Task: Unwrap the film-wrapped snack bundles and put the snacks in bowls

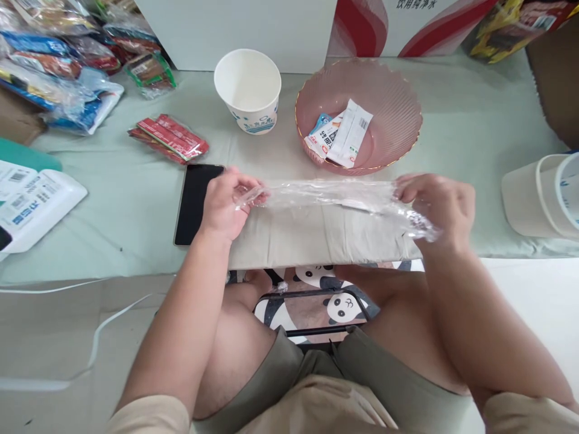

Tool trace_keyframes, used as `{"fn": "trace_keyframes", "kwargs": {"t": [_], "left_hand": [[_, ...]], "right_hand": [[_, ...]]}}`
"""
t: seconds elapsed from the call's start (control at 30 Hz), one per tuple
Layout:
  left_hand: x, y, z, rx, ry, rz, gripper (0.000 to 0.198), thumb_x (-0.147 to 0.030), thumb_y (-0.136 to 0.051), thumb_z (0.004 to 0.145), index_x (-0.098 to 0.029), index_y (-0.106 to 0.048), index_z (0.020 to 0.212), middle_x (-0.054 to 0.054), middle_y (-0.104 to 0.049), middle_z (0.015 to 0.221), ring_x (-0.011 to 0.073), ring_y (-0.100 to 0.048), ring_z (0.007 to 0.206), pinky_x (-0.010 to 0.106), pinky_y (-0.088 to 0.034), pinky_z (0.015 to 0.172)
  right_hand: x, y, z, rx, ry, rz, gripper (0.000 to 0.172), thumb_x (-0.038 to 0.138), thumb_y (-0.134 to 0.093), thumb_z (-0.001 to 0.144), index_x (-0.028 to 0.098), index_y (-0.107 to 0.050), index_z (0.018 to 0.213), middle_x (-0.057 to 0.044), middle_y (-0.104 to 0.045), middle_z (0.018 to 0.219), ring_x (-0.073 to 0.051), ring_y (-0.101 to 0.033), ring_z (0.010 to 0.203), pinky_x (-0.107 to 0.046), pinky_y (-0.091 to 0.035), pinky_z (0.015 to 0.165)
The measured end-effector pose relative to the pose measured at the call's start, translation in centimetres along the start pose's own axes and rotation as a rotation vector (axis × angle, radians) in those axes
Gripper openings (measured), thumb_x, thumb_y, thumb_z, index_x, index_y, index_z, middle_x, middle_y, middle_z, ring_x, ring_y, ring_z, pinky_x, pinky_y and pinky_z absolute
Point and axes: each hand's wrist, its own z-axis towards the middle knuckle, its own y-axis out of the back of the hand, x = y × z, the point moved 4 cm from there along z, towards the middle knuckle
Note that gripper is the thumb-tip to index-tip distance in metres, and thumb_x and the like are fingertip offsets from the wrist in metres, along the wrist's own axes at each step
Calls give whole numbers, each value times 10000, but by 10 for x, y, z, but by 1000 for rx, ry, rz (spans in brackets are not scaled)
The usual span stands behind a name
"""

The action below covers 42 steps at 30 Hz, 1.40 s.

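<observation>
A clear plastic bag or film (312,194) is stretched sideways between my two hands above the front of the table. My left hand (230,202) grips its left end, fingers pinched, beside a black phone (195,208) lying on the cloth. Its right end is bunched in my right hand (438,205), whose fingers are curled closed. Just behind the plastic stands a pink ribbed bowl (393,114) with a gold rim, holding several small packets (353,134). A white paper cup (248,90) stands upright to the bowl's left.
Red snack packets (169,137) lie left of the cup, with a heap of packaged food (58,60) behind. A white package (38,202) lies at far left. White cups (538,196) stand at the right edge. A large white box (244,27) blocks the back.
</observation>
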Motion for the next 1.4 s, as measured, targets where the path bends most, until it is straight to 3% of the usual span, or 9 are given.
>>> {"fn": "trace_keyframes", "kwargs": {"t": [0.2,0.4,0.57,0.73,0.87,1.0,1.1,1.23,1.4], "left_hand": [[3,-3,-2,124,-89,141,434,-112,-825,557,-213,-691,958,18,-664,1100,123,-704,743,247,-560,617],[-3,8,-1,22,-122,210,401,-88,-672,619,-249,-702,984,7,-693,1034,35,-490,491,233,-289,417],[-3,7,0,64,-60,167,427,-78,-610,559,-242,-715,938,13,-689,1174,8,-377,435,260,-159,397],[-7,-5,-12,208,38,140,423,-102,-626,544,-219,-762,927,46,-713,1119,11,-365,396,242,-168,373],[-5,-22,-27,377,259,211,412,-137,-713,555,-202,-775,958,59,-737,978,25,-360,421,216,-193,380],[-1,-27,-20,375,237,123,519,-135,-774,539,-235,-735,1047,76,-732,1195,52,-470,501,223,-324,415],[7,-23,-11,248,204,-73,496,-357,-788,678,-290,-657,1152,65,-696,1303,161,-701,756,271,-534,594],[27,-37,-24,442,421,-115,656,-658,-842,656,-215,-694,1117,140,-756,1237,319,-761,1082,424,-641,856],[34,-46,-37,422,360,115,346,-359,-864,756,-192,-745,1035,53,-817,881,191,-790,770,279,-634,731]], "right_hand": [[3,-5,-1,3,43,70,279,215,-816,664,241,-566,786,29,-593,733,-163,-639,750,-337,-528,732],[-1,-10,0,92,-233,170,416,126,-726,678,286,-570,1029,56,-607,901,-42,-428,423,-251,-334,364],[0,-1,1,238,-383,82,443,141,-665,658,275,-632,1078,37,-672,884,-56,-459,441,-235,-325,376],[38,14,-12,-52,35,-181,33,217,-706,826,234,-699,853,-28,-663,766,-152,-612,687,-294,-499,612],[32,-49,-29,466,-63,102,412,385,-830,763,223,-661,1102,-78,-738,1101,-203,-706,966,-373,-592,877],[8,-96,-39,921,-355,79,335,390,-810,750,179,-652,956,18,-641,694,-117,-570,591,-253,-456,542],[3,-92,-29,714,-386,149,298,383,-758,810,194,-540,736,56,-520,577,-73,-480,519,-219,-379,498],[1,-78,-23,345,-381,311,407,455,-782,814,216,-461,740,55,-562,615,-80,-573,568,-222,-481,554],[6,-86,-30,523,-340,330,349,415,-784,829,223,-528,970,71,-638,644,-108,-664,606,-243,-543,601]]}}
